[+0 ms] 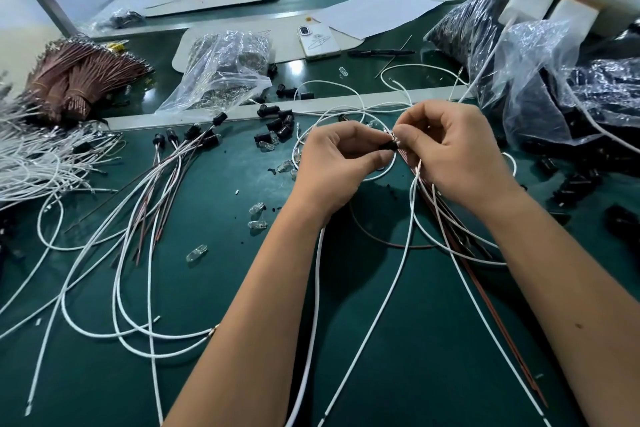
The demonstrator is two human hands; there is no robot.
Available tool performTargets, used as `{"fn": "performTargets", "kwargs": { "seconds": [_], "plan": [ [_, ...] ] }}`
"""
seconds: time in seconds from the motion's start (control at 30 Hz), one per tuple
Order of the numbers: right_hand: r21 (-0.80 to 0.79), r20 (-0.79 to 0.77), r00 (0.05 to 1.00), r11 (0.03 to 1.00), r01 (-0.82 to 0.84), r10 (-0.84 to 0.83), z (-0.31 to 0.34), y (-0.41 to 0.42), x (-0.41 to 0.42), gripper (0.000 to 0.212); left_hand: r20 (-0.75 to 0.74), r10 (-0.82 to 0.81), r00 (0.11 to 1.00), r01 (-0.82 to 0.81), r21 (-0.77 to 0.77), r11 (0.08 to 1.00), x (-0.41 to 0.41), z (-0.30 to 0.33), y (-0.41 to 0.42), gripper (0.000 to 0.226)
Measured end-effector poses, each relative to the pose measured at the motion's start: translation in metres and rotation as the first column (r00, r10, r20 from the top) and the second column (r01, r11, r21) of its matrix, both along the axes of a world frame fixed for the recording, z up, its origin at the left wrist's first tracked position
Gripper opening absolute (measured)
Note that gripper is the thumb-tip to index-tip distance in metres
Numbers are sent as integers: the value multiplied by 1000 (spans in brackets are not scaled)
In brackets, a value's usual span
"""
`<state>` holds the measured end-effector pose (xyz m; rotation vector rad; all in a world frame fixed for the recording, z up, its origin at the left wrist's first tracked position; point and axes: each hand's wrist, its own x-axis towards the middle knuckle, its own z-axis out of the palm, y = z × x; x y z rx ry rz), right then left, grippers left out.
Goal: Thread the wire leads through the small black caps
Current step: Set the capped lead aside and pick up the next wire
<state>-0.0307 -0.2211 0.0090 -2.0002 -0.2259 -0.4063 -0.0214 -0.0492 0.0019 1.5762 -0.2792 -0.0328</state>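
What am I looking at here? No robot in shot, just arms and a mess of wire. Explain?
There is no machine: a person wears a camera on the head, looking down at their own hands over a green work table. The left hand and the right hand meet over a small black plastic cap, pinching it, with thin white and brown wire leads trailing from it. To the left lie finished black-capped wire leads, nearer the middle loose black caps and small clear glass bulbs. Clear plastic bags of parts sit behind.
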Motion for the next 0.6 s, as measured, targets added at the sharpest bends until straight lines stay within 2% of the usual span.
{"fn": "performTargets", "kwargs": {
  "seconds": [0.1,0.2,0.27,0.37,0.47,0.6],
  "plan": [
    [184,16,1000,983,10,-13,1,7,-3,8,-85,-6,996,-2,-100,995,-2,3,-3,17],
    [391,9,1000,920,1,-5,2,13,-4,38,-154,-46,987,17,-186,982,-4,5,-5,15],
    [562,-46,999,826,31,-6,4,16,-5,55,-194,-80,978,31,-246,969,-6,6,-6,14],
    [751,-190,980,651,108,57,10,15,-6,61,-263,-120,957,31,-321,947,-6,9,-6,6],
    [833,-254,948,541,115,190,15,12,-6,57,-329,-170,929,27,-400,916,-5,12,-4,4],
    [800,-250,960,586,129,130,16,9,-7,57,-366,-202,908,29,-427,904,-6,12,-6,7]
  ]
}}
